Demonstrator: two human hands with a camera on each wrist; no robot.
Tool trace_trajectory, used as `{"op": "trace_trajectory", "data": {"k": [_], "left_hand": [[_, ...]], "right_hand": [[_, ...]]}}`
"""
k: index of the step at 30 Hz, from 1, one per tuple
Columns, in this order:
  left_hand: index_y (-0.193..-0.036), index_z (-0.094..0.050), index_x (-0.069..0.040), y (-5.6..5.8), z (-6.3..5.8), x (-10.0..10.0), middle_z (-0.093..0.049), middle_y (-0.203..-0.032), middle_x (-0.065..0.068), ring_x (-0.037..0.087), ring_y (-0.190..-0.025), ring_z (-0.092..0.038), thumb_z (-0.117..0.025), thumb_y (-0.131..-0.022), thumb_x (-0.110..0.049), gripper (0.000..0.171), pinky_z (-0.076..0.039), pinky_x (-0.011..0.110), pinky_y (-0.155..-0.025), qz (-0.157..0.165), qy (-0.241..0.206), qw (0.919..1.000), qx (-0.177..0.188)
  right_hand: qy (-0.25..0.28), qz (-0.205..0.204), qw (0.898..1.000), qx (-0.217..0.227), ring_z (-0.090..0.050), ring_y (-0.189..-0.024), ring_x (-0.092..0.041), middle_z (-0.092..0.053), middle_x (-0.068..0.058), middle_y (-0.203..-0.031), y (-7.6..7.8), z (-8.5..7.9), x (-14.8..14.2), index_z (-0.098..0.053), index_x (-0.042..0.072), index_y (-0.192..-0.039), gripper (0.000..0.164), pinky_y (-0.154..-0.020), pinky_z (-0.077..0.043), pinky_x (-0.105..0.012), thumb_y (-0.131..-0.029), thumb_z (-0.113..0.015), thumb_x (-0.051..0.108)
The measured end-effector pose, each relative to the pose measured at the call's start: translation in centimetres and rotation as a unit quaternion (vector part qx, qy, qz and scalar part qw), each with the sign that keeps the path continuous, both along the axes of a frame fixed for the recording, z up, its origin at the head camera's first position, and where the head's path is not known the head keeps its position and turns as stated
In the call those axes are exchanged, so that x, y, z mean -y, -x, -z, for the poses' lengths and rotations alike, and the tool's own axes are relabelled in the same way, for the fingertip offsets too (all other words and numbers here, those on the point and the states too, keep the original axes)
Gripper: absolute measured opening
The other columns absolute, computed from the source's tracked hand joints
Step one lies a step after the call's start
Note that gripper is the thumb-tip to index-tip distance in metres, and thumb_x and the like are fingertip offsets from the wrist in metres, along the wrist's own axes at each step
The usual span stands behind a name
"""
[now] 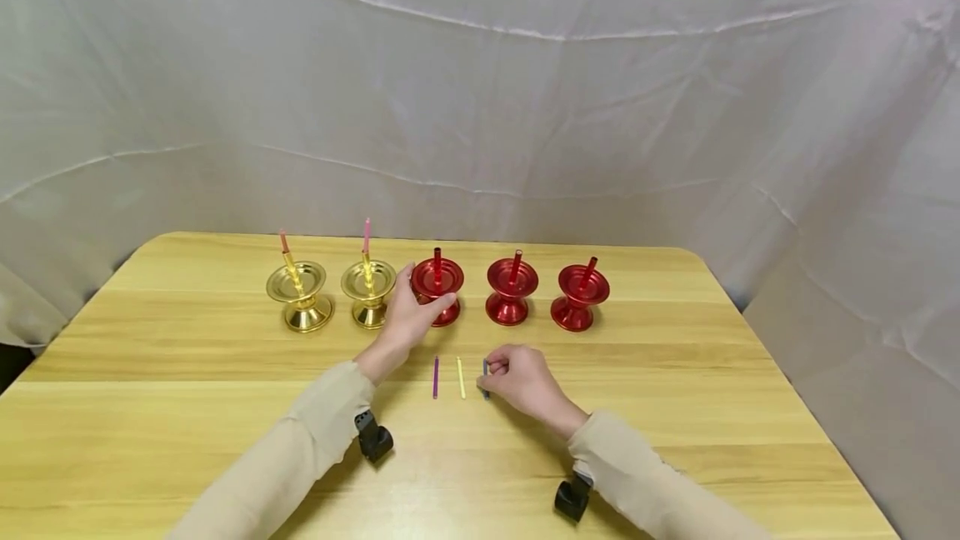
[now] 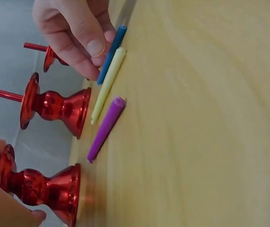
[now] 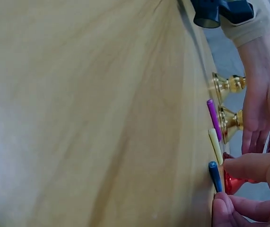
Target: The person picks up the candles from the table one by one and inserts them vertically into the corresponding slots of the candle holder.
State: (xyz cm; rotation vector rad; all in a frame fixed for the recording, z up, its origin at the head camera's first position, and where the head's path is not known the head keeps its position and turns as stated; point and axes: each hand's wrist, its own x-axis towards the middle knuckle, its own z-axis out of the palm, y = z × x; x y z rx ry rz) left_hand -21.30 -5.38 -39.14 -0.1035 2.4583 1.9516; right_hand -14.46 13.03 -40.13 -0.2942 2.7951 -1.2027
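Observation:
My left hand (image 1: 405, 319) holds the leftmost red candle holder (image 1: 447, 273), thumb in front and fingers at the left side of its dish. In the left wrist view, fingertips appear on both sides of that holder (image 2: 35, 187). My right hand (image 1: 525, 377) has its thumb and fingers at a thin blue candle (image 2: 112, 54), which lies on the table between them. Beside it lie a yellow candle (image 1: 461, 377) and a purple candle (image 1: 435, 377), roughly parallel. The right wrist view shows the blue candle (image 3: 214, 176) with fingertips close around it.
Two gold candle holders (image 1: 307, 315) (image 1: 368, 315) stand at the left of the row, bearing a reddish candle (image 1: 284, 241) and a pink candle (image 1: 367, 234). Two more red candle holders (image 1: 507, 311) (image 1: 574, 315) stand to the right. A pale cloth (image 1: 480, 107) hangs behind the wooden table (image 1: 187, 407).

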Motion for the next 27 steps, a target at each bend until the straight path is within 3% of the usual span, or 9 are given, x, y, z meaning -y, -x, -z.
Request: {"op": "trace_trajectory", "data": {"k": [6, 12, 18, 23, 27], "left_hand": [[-0.153, -0.014, -0.003, 0.3, 0.3, 0.2, -0.025, -0.153, 0.023, 0.035, -0.139, -0.028, -0.073, -0.087, -0.02, 0.089, -0.025, 0.045, -0.113, 0.003, -0.014, 0.9999, 0.006], [-0.153, -0.012, -0.003, 0.4, 0.4, 0.4, -0.023, -0.155, 0.022, 0.034, -0.14, -0.027, -0.073, -0.087, -0.019, 0.091, -0.024, 0.043, -0.114, 0.011, -0.017, 0.9998, 0.003], [-0.152, -0.019, -0.004, 0.6, 0.7, 0.5, -0.033, -0.151, 0.02, 0.031, -0.136, -0.035, -0.074, -0.086, -0.016, 0.086, -0.031, 0.04, -0.111, 0.015, -0.036, 0.9992, -0.005], [-0.15, -0.024, -0.004, 0.7, 0.9, 0.6, -0.038, -0.147, 0.02, 0.031, -0.133, -0.04, -0.075, -0.085, -0.014, 0.084, -0.035, 0.04, -0.108, 0.014, -0.049, 0.9986, -0.015], [-0.15, -0.023, -0.003, 0.7, 1.1, 0.7, -0.04, -0.145, 0.021, 0.032, -0.131, -0.042, -0.075, -0.084, -0.012, 0.084, -0.037, 0.039, -0.107, 0.019, -0.06, 0.9978, -0.021]], "right_hand": [[-0.045, -0.014, 0.998, -0.032, -0.046, -0.063, -0.009, -0.051, 0.003, -0.066, 0.2, -0.1, 0.5, -0.062, 0.003, -0.077, 0.019, -0.061, -0.044, -0.024, -0.075, -0.08, 0.006], [-0.064, -0.027, 0.997, -0.044, -0.052, -0.067, -0.011, -0.058, 0.001, -0.07, 0.5, 0.0, 0.6, -0.066, -0.001, -0.081, 0.01, -0.064, -0.049, -0.026, -0.077, -0.076, -0.001], [-0.101, -0.063, 0.991, -0.064, -0.056, -0.068, -0.013, -0.065, -0.002, -0.073, 0.8, -0.6, 0.4, -0.071, -0.001, -0.081, 0.005, -0.063, -0.05, -0.029, -0.078, -0.07, -0.005], [-0.114, -0.092, 0.989, -0.03, -0.054, -0.069, -0.015, -0.066, -0.005, -0.079, 1.3, -1.2, 0.4, -0.071, -0.001, -0.085, 0.008, -0.063, -0.049, -0.03, -0.082, -0.065, -0.006], [-0.086, -0.098, 0.991, 0.003, -0.053, -0.071, -0.014, -0.063, -0.003, -0.079, 1.9, -1.4, 0.1, -0.071, -0.001, -0.09, 0.01, -0.066, -0.048, -0.029, -0.088, -0.062, -0.004]]}}
